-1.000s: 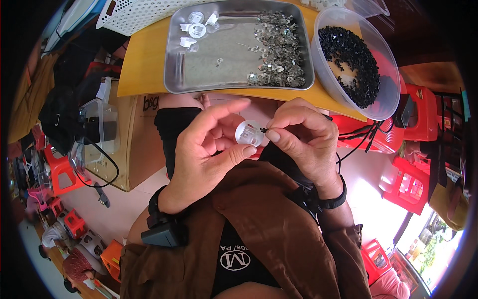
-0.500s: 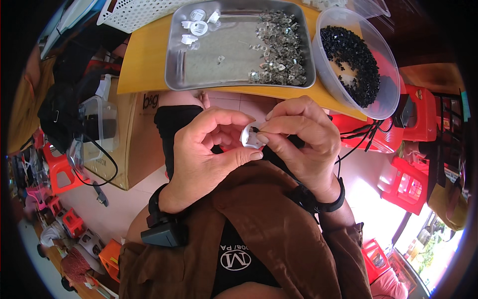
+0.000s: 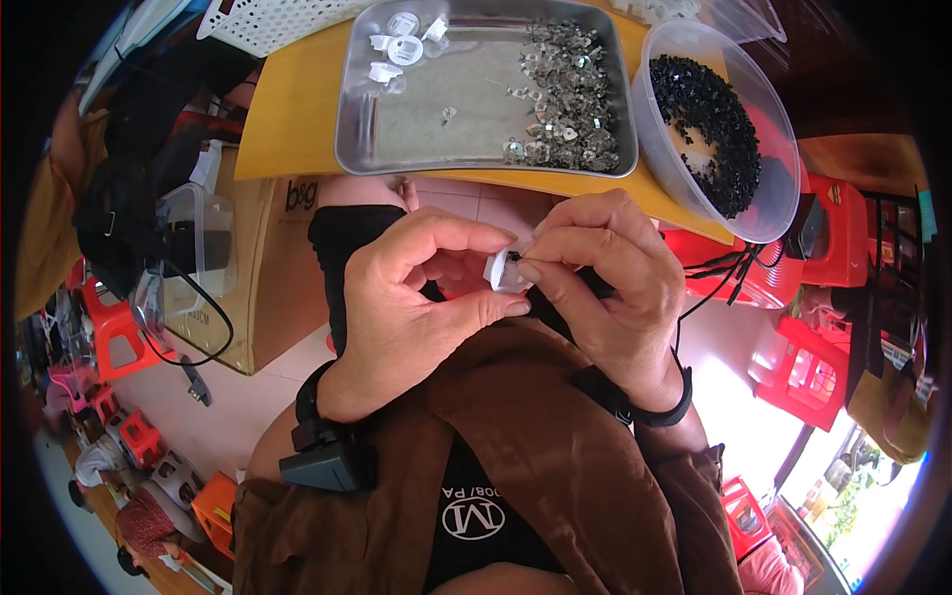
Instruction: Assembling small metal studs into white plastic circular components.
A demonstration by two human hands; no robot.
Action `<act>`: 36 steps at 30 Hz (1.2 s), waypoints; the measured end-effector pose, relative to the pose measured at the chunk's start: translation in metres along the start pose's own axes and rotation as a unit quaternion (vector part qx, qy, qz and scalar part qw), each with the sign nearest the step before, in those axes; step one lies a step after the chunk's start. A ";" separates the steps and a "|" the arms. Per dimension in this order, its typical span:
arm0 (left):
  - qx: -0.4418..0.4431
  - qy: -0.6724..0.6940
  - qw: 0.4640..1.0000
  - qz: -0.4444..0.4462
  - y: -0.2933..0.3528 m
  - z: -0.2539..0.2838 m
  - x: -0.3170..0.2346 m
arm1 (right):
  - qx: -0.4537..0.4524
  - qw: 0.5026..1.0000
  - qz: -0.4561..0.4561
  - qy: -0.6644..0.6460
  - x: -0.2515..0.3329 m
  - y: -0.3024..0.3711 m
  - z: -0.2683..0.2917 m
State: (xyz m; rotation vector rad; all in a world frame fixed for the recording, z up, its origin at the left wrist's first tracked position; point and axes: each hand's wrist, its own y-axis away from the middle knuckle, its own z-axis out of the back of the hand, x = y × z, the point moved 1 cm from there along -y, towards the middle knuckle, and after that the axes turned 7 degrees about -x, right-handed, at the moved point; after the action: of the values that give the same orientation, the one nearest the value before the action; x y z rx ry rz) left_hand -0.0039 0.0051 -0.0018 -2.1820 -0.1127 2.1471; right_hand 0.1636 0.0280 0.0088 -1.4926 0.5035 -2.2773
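Observation:
My left hand (image 3: 392, 307) pinches a small white plastic part (image 3: 498, 270) with a round flange between thumb and forefinger. It is held over my lap, in front of the table edge. Against the part's inner side, the fingertips of my right hand (image 3: 620, 283) are closed on a small black piece (image 3: 514, 256); they hide most of it. Beyond the hands a metal tray (image 3: 446, 164) holds several similar white parts (image 3: 405, 50) at its left and a heap of small shiny metal pieces (image 3: 570, 109) at its right.
A clear round tub (image 3: 783, 198) with small black pieces (image 3: 709, 129) sits at the table's right corner. A white perforated basket (image 3: 283, 25) is at the back left. Below the table stand a cardboard box (image 3: 278, 288), red stools (image 3: 808, 377) and black cables (image 3: 734, 263).
The white part has turned slightly in my left fingers, its rim now more edge-on. My right fingertips stay at it and have shifted very little. The view has moved slightly.

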 end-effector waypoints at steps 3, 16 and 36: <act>-0.009 0.011 1.000 0.005 -0.001 0.000 -0.001 | -0.001 1.000 0.005 0.014 0.004 -0.002 0.001; -0.012 0.023 1.000 -0.011 0.000 0.000 0.004 | 0.005 0.994 -0.053 -0.097 -0.012 0.000 -0.009; -0.013 0.154 0.986 0.057 0.001 0.001 0.010 | -0.014 0.998 0.054 0.005 -0.001 0.001 -0.014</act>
State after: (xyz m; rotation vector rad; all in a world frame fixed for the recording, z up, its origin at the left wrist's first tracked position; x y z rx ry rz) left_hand -0.0052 0.0053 -0.0121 -2.5598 0.0020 1.8383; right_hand 0.1515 0.0291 0.0024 -1.4320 0.6067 -2.2036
